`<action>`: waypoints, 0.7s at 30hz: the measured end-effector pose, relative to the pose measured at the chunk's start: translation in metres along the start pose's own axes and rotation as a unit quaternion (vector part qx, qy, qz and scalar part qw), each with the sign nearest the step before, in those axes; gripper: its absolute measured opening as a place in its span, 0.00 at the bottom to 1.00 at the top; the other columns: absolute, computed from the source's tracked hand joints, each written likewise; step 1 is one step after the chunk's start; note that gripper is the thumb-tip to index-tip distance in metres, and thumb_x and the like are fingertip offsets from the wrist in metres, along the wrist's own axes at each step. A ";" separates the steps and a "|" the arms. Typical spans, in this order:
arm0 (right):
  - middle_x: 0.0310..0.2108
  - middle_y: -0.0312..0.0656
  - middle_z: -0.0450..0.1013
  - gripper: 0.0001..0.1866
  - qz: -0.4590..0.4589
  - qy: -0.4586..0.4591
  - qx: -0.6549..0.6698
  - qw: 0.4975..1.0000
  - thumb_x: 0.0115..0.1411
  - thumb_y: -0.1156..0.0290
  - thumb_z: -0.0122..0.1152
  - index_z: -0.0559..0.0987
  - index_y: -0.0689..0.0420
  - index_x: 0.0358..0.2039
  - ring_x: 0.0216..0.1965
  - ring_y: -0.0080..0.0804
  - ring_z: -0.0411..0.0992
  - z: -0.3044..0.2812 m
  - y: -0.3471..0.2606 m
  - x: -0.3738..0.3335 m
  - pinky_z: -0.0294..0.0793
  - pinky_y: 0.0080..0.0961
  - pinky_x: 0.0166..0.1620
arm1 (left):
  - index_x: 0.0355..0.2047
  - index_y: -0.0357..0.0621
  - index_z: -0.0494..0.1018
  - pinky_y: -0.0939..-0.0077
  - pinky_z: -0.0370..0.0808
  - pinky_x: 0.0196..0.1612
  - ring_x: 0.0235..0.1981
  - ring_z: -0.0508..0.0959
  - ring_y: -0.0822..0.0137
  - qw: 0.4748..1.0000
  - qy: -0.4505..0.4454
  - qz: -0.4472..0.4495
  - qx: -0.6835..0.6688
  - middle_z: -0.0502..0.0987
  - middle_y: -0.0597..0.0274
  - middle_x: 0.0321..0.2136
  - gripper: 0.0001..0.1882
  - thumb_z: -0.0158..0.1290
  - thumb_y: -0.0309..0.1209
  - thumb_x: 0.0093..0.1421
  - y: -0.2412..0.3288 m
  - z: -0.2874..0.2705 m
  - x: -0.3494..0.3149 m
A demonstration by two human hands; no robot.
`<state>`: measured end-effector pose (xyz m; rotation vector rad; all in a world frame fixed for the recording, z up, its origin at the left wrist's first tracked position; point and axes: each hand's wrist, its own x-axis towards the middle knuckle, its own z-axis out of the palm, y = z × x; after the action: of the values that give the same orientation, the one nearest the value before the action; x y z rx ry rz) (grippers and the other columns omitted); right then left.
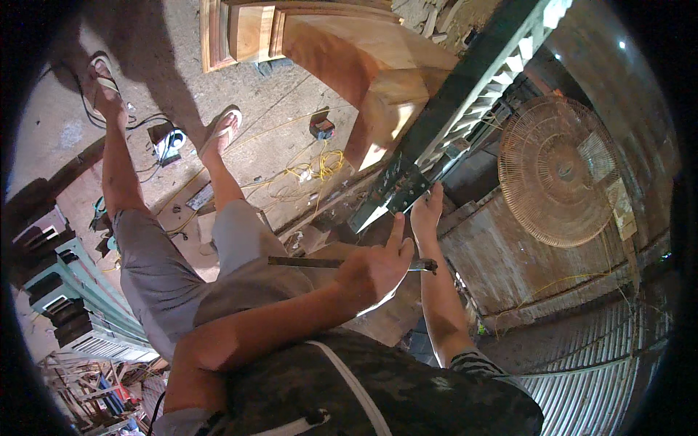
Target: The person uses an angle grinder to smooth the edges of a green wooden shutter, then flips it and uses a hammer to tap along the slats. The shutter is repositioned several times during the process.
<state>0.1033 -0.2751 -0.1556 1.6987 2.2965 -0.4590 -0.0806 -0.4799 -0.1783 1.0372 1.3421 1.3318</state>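
Observation:
My left hand (374, 272) is closed round a long, thin, dark stick-like tool (302, 262). A small knobby dark end (432, 267) sticks out past the fingers, and the index finger points up toward a dark louvered panel (476, 83). That long panel slants from the top right down to a dark, speckled lower end (396, 190), with pale slats along its right side. At the right edge of this lower end, my right hand (427, 211) grips the panel; part of its fingers is hidden.
A curved wooden cabinet piece (327, 47) stands at the top. Yellow cord (323, 167), a small dark red box (321, 125) and a white-and-blue power tool (169, 144) lie on the floor. On the right is a round woven fan cover (560, 171); green slatted frames (91, 291) lean at left.

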 end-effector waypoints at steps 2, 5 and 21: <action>0.42 0.40 0.70 0.10 -0.028 0.017 -0.025 0.999 0.70 0.74 0.57 0.73 0.61 0.50 0.42 0.28 0.69 0.003 -0.006 0.001 0.69 0.26 0.47 | 0.37 0.37 0.72 0.70 0.79 0.23 0.19 0.81 0.64 1.000 -0.003 -0.002 -0.004 0.75 0.31 0.54 0.10 0.55 0.28 0.55 0.008 -0.003 -0.001; 0.42 0.42 0.71 0.11 -0.032 0.021 -0.034 0.999 0.70 0.71 0.60 0.74 0.62 0.49 0.41 0.31 0.69 0.004 -0.006 0.002 0.70 0.28 0.48 | 0.37 0.37 0.72 0.68 0.81 0.26 0.22 0.82 0.60 0.999 -0.007 0.001 -0.052 0.79 0.45 0.41 0.10 0.55 0.28 0.56 0.013 -0.007 -0.003; 0.47 0.50 0.68 0.18 0.001 0.065 -0.086 0.994 0.66 0.60 0.63 0.75 0.55 0.50 0.48 0.53 0.70 0.027 0.031 0.011 0.71 0.48 0.49 | 0.40 0.38 0.77 0.53 0.79 0.39 0.34 0.82 0.44 0.953 -0.187 -0.124 0.205 0.80 0.42 0.35 0.21 0.58 0.47 0.65 0.043 -0.150 0.001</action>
<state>0.1303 -0.2681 -0.1878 1.6924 2.3470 -0.1477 -0.2303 -0.5063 -0.1419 1.2744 1.4252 0.6391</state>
